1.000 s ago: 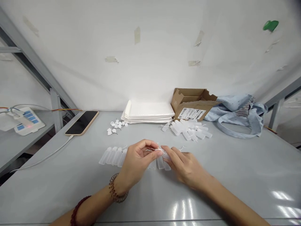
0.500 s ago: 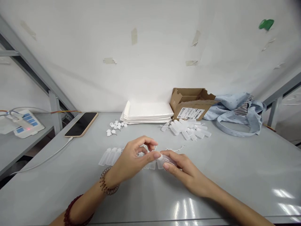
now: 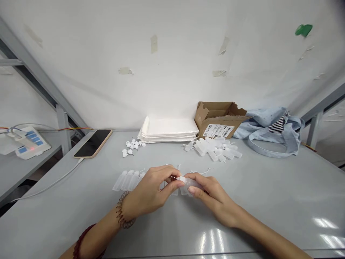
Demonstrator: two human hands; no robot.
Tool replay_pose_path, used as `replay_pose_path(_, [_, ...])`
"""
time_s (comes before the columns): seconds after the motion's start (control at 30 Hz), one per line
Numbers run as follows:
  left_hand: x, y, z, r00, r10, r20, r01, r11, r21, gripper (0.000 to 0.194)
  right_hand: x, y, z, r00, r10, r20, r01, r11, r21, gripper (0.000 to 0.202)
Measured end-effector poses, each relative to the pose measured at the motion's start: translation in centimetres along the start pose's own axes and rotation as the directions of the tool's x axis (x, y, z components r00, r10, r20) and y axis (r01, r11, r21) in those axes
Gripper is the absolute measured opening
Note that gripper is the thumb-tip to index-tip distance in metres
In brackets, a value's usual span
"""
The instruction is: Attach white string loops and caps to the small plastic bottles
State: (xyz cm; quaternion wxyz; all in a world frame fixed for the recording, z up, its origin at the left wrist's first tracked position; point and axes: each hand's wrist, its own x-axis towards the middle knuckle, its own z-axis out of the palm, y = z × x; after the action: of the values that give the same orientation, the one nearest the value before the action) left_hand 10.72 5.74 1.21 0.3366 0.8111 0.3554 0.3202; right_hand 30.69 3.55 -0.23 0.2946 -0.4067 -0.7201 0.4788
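Note:
My right hand [image 3: 219,201] is closed round a small translucent plastic bottle [image 3: 195,184], held on its side with the neck pointing left. At the neck sits a white cap [image 3: 183,179], pinched between thumb and fingers of my left hand [image 3: 153,187]. A thin strand sticks out by the left fingertips. Under and beside my hands lie more translucent bottles [image 3: 126,180] in a row, partly hidden by the left hand. Beyond them are a heap of similar bottles [image 3: 212,149] at the right and a small group of white caps [image 3: 132,144] at the left.
A phone [image 3: 93,144] on a charging cable lies at the left of the grey table [image 3: 81,212]. Along the wall are stacked white sheets or bags [image 3: 169,129], an open cardboard box [image 3: 221,120] and a light blue cloth bag [image 3: 265,126]. A power strip [image 3: 32,142] sits far left.
My left fingers have closed in from a looser, raised pose onto the cap at the bottle's neck. My right hand keeps its hold on the bottle, nearly unmoved.

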Motion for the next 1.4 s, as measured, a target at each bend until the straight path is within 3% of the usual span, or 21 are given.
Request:
replay_pose_path(0.07, [-0.1,0.0,0.2,0.996,0.085,-0.028,-0.084,0.996,0.037,0.011,0.3,0.1,-0.3,0.992,0.097,0.081,-0.115,0.958,0.261,0.029])
replay_pose_path(0.13, [-0.2,0.0,0.3,0.991,0.128,-0.028,-0.127,0.991,0.035,0.010,0.6,0.4,-0.6,0.964,0.156,0.216,-0.243,0.845,0.476,0.033])
replay_pose_path(0.2, [-0.2,0.0,0.3,0.993,0.118,-0.015,-0.118,0.993,0.007,0.010,0.7,0.5,-0.7,0.944,0.164,0.285,-0.301,0.780,0.549,0.034])
replay_pose_path(0.23, [-0.1,0.1,0.3,0.996,0.089,-0.012,-0.089,0.996,-0.010,0.010,0.7,0.5,-0.7,0.951,0.156,0.267,-0.280,0.803,0.527,0.034])
replay_pose_path(0.3, [0.0,0.1,0.1,0.999,-0.022,-0.034,0.020,0.999,-0.050,0.013,0.5,0.5,-0.4,0.986,0.099,0.137,-0.142,0.927,0.346,0.030])
replay_pose_path(0.37, [0.1,0.0,0.0,0.984,-0.168,-0.065,0.161,0.982,-0.093,0.020,0.2,0.6,0.1,0.997,-0.069,-0.019,0.068,0.997,-0.020,0.025])
replay_pose_path(0.4, [0.2,0.0,0.0,0.971,-0.232,-0.054,0.225,0.967,-0.118,0.025,0.1,0.8,0.3,0.982,-0.179,-0.066,0.160,0.961,-0.225,0.023])
replay_pose_path(0.5, [0.2,-0.1,0.0,0.938,-0.339,0.072,0.346,0.924,-0.163,0.036,0.1,1.8,1.1,0.876,-0.475,-0.085,0.313,0.693,-0.649,0.022])
replay_pose_path(0.57, [0.1,0.0,0.1,0.921,-0.362,0.141,0.383,0.907,-0.173,0.039,0.3,2.3,1.3,0.807,-0.586,-0.068,0.338,0.553,-0.761,0.020])
replay_pose_path(0.63, [0.1,0.1,0.3,0.911,-0.375,0.173,0.404,0.895,-0.188,0.041,0.5,2.6,1.3,0.772,-0.634,-0.053,0.347,0.490,-0.800,0.019])
replay_pose_path(0.73, [0.0,0.2,0.3,0.912,-0.365,0.189,0.401,0.892,-0.211,0.041,0.4,2.6,1.2,0.809,-0.586,-0.045,0.332,0.519,-0.788,0.019])
replay_pose_path(0.83, [0.0,0.4,0.1,0.936,-0.308,0.170,0.336,0.926,-0.174,0.037,0.2,2.2,0.9,0.893,-0.450,-0.018,0.304,0.632,-0.713,0.023])
replay_pose_path(0.93, [0.0,0.6,-0.3,0.978,-0.155,0.139,0.164,0.985,-0.054,0.029,0.0,1.3,0.6,0.967,-0.253,0.020,0.228,0.831,-0.508,0.025])
replay_pose_path(1.0, [-0.1,0.6,-0.5,0.992,-0.039,0.124,0.037,0.999,0.023,0.024,-0.1,0.6,0.3,0.991,-0.123,0.060,0.135,0.947,-0.291,0.025])
replay_pose_path(1.07, [-0.2,0.7,-0.7,0.992,0.043,0.119,-0.050,0.997,0.060,0.020,0.0,0.1,0.1,0.994,-0.030,0.104,0.037,0.997,-0.068,0.027])
replay_pose_path(1.13, [-0.4,0.7,-0.8,0.988,0.091,0.125,-0.099,0.993,0.067,0.020,0.1,-0.1,-0.1,0.987,0.035,0.158,-0.057,0.989,0.138,0.031])
replay_pose_path(1.23, [-0.6,0.9,-0.8,0.984,0.128,0.120,-0.137,0.988,0.069,0.020,0.3,0.1,-0.2,0.957,0.107,0.268,-0.212,0.891,0.402,0.033])
replay_pose_path(1.4, [-0.6,1.1,-0.8,0.984,0.138,0.109,-0.146,0.987,0.067,0.018,0.5,0.4,-0.4,0.910,0.111,0.399,-0.340,0.748,0.570,0.033])
